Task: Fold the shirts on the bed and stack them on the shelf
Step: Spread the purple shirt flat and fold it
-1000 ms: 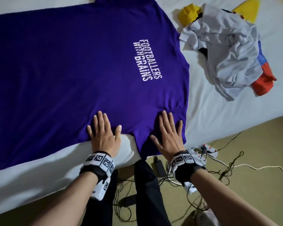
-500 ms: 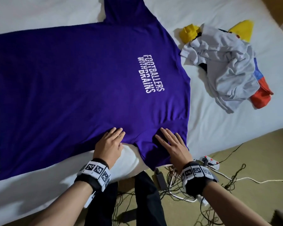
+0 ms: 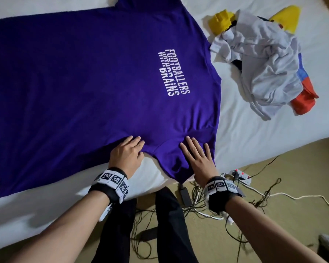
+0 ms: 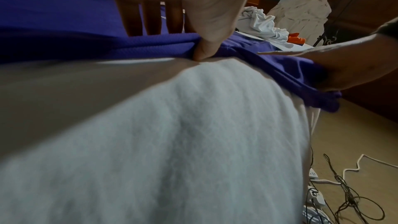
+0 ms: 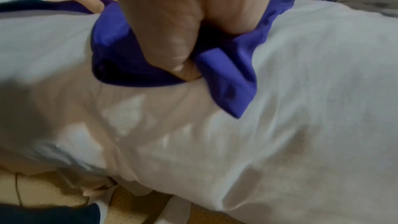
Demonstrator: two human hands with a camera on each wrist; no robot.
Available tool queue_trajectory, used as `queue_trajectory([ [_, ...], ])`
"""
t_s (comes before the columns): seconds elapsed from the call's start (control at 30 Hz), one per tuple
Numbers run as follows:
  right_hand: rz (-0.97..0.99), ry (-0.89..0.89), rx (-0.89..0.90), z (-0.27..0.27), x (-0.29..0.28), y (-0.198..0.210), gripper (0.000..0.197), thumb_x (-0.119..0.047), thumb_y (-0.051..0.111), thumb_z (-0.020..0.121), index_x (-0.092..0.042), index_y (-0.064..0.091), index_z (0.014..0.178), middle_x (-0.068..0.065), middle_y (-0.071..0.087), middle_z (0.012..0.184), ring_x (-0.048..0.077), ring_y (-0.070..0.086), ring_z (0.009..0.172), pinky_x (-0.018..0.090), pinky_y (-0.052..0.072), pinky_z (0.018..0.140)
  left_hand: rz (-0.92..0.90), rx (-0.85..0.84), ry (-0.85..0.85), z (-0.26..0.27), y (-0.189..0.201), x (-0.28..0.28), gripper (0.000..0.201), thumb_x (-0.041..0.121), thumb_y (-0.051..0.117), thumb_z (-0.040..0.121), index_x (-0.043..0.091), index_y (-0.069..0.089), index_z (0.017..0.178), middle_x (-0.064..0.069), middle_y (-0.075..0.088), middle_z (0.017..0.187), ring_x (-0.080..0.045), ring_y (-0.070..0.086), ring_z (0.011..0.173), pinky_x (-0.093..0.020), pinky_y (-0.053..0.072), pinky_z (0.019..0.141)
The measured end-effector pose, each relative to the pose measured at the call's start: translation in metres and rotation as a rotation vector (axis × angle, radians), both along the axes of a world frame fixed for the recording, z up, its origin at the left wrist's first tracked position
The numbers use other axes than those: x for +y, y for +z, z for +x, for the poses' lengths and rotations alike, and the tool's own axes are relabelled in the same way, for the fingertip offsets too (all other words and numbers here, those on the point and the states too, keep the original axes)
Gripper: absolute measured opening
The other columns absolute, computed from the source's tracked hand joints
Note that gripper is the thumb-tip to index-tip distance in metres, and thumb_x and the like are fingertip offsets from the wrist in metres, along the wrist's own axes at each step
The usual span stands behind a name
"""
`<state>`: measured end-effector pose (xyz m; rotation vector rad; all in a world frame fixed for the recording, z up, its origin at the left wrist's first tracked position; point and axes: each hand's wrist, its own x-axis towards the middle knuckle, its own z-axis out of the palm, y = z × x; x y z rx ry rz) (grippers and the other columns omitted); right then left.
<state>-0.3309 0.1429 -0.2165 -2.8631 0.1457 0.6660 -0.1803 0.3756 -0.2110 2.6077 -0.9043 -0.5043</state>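
purple t-shirt (image 3: 87, 76) is spread flat across a white bed (image 3: 254, 141), seen from above in the head view. white lettering on its chest reads "footballers with brains". one short sleeve (image 3: 180, 158) is draped over the near edge of the mattress, between the two hands.

left hand (image 3: 126, 155) is laid on the shirt's near side seam, just left of the sleeve. in the left wrist view its fingers (image 4: 150, 19) are stretched out on top of the fabric, while the thumb is tucked down at the edge where shirt and sheet meet, so the seam is pinched lightly between thumb and fingers.

right hand (image 3: 198, 158) is pressed flat on the sleeve, fingers straight and slightly spread. in the right wrist view its thumb is pushed down into the purple cloth at the sleeve's hem; whether cloth is actually caught under the thumb cannot be told. both wrists are wrapped in black bands carrying square black-and-white markers.

crumpled white shirt (image 3: 264, 63) is heaped well apart on the far right of the bed, on top of yellow, blue and orange-red garments (image 3: 304, 97). on the tan floor (image 3: 273, 215) beside the bed, a tangle of black cables (image 3: 198, 207), a white power strip (image 3: 241, 176) with red lights and a white cord are scattered. dark trouser legs are seen between the forearms.
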Motion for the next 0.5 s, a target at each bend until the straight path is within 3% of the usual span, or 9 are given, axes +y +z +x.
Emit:
queue_trajectory([
  [0.07,0.041,-0.021,-0.066,0.002,-0.006,0.001,0.102,0.005,0.038,0.055,-0.023,0.028,0.152,0.004,0.020,0.160,0.023,0.017,0.148,0.050,0.018,0.114,-0.027,-0.015,0.008,-0.001,-0.001,0.002,0.028,0.011,0.063,0.069,0.010,0.078,0.093,-0.005,0.075,0.103,-0.027,0.070,0.099,-0.038,0.060,0.071],
  [0.13,0.082,-0.075,-0.161,0.007,-0.012,0.005,0.090,0.008,0.050,0.049,-0.019,0.055,0.135,0.007,0.047,0.144,0.024,0.039,0.135,0.046,0.040,0.104,-0.072,-0.016,0.030,0.001,0.000,0.004,0.030,0.017,0.054,0.077,0.011,0.079,0.092,-0.003,0.075,0.101,-0.025,0.070,0.098,-0.035,0.060,0.072],
  [0.17,0.094,-0.135,-0.197,0.012,-0.016,0.011,0.074,0.005,0.054,0.049,-0.020,0.066,0.117,0.005,0.061,0.126,0.025,0.052,0.119,0.042,0.052,0.089,-0.098,-0.011,0.044,0.002,0.001,0.005,0.034,0.021,0.048,0.079,0.012,0.079,0.091,-0.003,0.076,0.098,-0.024,0.071,0.095,-0.034,0.059,0.073],
  [0.2,0.094,-0.206,-0.220,0.020,-0.020,0.021,0.058,0.000,0.055,0.049,-0.023,0.071,0.100,0.000,0.068,0.105,0.026,0.061,0.100,0.037,0.057,0.071,-0.124,-0.007,0.060,0.005,0.003,0.006,0.038,0.024,0.045,0.080,0.012,0.079,0.090,-0.003,0.076,0.093,-0.024,0.072,0.091,-0.032,0.058,0.072],
  [0.23,0.085,-0.275,-0.221,0.031,-0.026,0.034,0.044,-0.007,0.055,0.051,-0.025,0.071,0.087,-0.004,0.069,0.088,0.027,0.065,0.084,0.033,0.052,0.058,-0.148,-0.007,0.077,0.008,0.006,0.007,0.039,0.026,0.044,0.080,0.013,0.079,0.089,-0.002,0.076,0.088,-0.023,0.072,0.085,-0.030,0.058,0.070],
  [0.27,0.081,-0.334,-0.220,0.042,-0.031,0.047,0.035,-0.012,0.053,0.052,-0.027,0.070,0.080,-0.005,0.068,0.079,0.028,0.066,0.075,0.030,0.046,0.053,-0.170,-0.006,0.094,0.013,0.009,0.007,0.038,0.028,0.045,0.080,0.015,0.079,0.089,-0.001,0.075,0.083,-0.023,0.071,0.079,-0.027,0.056,0.067],
  [0.37,0.143,-0.454,-0.226,0.087,-0.050,0.083,0.025,-0.019,0.060,0.058,-0.027,0.069,0.080,-0.005,0.069,0.079,0.029,0.063,0.077,0.029,0.037,0.058,-0.267,0.019,0.166,0.034,0.016,0.004,0.034,0.034,0.052,0.080,0.016,0.079,0.089,0.003,0.074,0.078,-0.021,0.069,0.072,-0.026,0.048,0.071],
  [0.5,0.197,-0.458,-0.216,0.168,-0.071,0.101,0.031,-0.022,0.056,0.060,-0.027,0.069,0.088,0.004,0.070,0.083,0.034,0.060,0.086,0.032,0.046,0.067,-0.347,0.112,0.280,0.078,0.019,-0.006,0.032,0.039,0.063,0.080,0.012,0.077,0.089,-0.001,0.076,0.086,-0.019,0.071,0.078,-0.029,0.050,0.075],
])
